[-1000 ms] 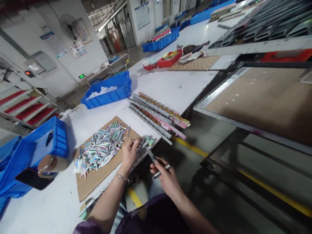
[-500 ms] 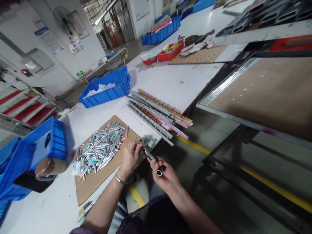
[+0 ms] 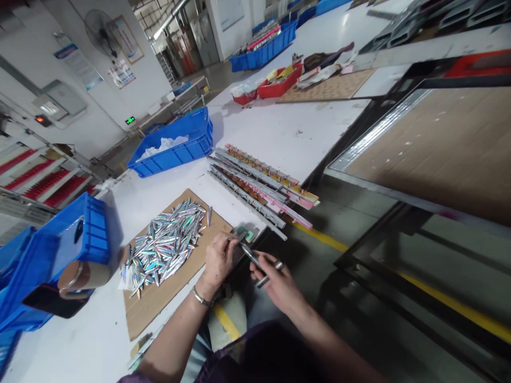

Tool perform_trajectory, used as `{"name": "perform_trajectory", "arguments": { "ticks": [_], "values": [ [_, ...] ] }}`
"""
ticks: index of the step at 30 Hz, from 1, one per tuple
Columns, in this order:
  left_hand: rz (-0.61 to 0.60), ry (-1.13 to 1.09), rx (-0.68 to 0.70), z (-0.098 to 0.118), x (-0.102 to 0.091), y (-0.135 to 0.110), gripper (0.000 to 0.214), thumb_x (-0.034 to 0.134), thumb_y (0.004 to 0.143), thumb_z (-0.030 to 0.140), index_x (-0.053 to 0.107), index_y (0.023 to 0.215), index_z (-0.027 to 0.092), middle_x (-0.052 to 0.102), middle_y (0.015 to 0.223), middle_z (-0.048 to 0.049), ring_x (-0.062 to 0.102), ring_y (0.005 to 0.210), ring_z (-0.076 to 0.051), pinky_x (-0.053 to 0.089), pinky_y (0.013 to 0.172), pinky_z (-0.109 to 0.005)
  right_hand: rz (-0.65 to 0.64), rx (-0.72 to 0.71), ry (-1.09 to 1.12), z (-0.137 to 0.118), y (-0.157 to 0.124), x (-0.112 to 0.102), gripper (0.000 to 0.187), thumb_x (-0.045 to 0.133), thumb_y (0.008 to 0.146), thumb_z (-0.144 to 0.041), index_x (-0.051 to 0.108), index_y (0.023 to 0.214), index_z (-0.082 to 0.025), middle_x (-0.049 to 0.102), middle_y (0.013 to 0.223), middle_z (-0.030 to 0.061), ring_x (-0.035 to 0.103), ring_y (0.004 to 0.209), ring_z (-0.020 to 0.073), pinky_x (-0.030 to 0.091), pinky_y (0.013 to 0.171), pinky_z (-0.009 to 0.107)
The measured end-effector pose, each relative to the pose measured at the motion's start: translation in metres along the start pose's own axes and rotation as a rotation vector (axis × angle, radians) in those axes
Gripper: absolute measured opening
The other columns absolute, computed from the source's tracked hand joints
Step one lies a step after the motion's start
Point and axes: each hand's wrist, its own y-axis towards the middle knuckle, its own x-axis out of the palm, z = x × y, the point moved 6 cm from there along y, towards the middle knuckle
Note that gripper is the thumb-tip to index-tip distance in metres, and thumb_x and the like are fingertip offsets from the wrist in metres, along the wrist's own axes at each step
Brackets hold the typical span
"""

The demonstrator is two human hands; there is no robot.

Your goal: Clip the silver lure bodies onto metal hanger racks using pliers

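My right hand (image 3: pixel 277 282) is closed around a grey metal rod-like tool (image 3: pixel 250 253); a second dark metal length crosses the fingers, and I cannot tell whether it belongs to the same tool. Close to the tool's far tip, my left hand (image 3: pixel 217 259) pinches with thumb and fingers; what it holds is too small to make out. Both hands are at the table's front edge, beside small green blocks (image 3: pixel 247 235). Left of them, a heap of slim, pointed, shiny silver pieces (image 3: pixel 165 244) lies on a cardboard sheet (image 3: pixel 138 322).
Long metal and pink strips (image 3: pixel 255 186) lie beyond my hands, jutting over the edge. A blue crate (image 3: pixel 171 154) stands behind the heap. At left are a lidded mug (image 3: pixel 93 274), a phone (image 3: pixel 48 302) and another blue crate (image 3: pixel 96 229). A brown-topped bench (image 3: pixel 431 154) is at right.
My right hand has turned the tool, so its round open end no longer faces me and a dark length now lies across the fingers. The left hand has shifted slightly right.
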Motion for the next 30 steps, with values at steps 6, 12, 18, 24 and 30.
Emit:
{"name": "perform_trajectory", "arguments": {
  "ticks": [6,12,18,24,30],
  "values": [
    [-0.035,0.031,-0.023,-0.002,0.004,0.0,0.03,0.045,0.105,0.036,0.067,0.094,0.02,0.071,0.091,-0.0075,0.067,0.086,-0.018,0.053,0.081,-0.03,-0.013,-0.189,-0.331,-0.021,-0.004,0.006,0.041,0.054,0.093,-0.052,0.074,0.086,-0.016,0.07,0.068,-0.0007,0.051,0.049,0.0097,0.052,0.053,0.022],
    [-0.042,0.032,-0.039,-0.004,0.004,0.002,0.033,0.043,0.106,0.037,0.067,0.094,0.019,0.07,0.09,-0.0072,0.066,0.085,-0.019,0.053,0.081,-0.031,-0.168,-0.795,-1.462,-0.053,-0.026,0.023,0.038,0.047,0.1,-0.021,0.062,0.135,-0.017,0.069,0.089,0.0104,0.063,0.08,0.0242,0.048,0.08,0.039],
    [-0.045,0.042,-0.03,-0.005,0.004,0.0,0.033,0.042,0.106,0.038,0.067,0.094,0.02,0.072,0.093,-0.0084,0.067,0.088,-0.019,0.053,0.083,-0.031,-0.145,-0.868,-1.669,-0.044,-0.026,0.027,0.039,0.041,0.102,-0.015,0.058,0.137,-0.016,0.064,0.09,0.0103,0.059,0.078,0.0244,0.043,0.079,0.041],
    [-0.043,0.032,-0.034,-0.004,0.004,0.0,0.033,0.042,0.106,0.038,0.066,0.092,0.02,0.071,0.093,-0.0081,0.067,0.089,-0.019,0.053,0.083,-0.03,-0.106,-0.213,-0.538,-0.02,0.002,0.005,0.027,0.066,0.092,-0.039,0.071,0.112,-0.022,0.064,0.084,0.0043,0.055,0.065,0.0172,0.05,0.071,0.035],
    [-0.025,0.016,0.002,0.001,0.001,-0.001,0.03,0.044,0.106,0.036,0.064,0.091,0.02,0.07,0.09,-0.0072,0.066,0.086,-0.019,0.052,0.08,-0.03,-0.092,0.379,0.246,0.013,0.001,0.004,0.03,0.075,0.087,-0.044,0.064,0.081,-0.016,0.056,0.064,-0.0045,0.032,0.043,0.0023,0.043,0.052,0.019]
  ]
}}
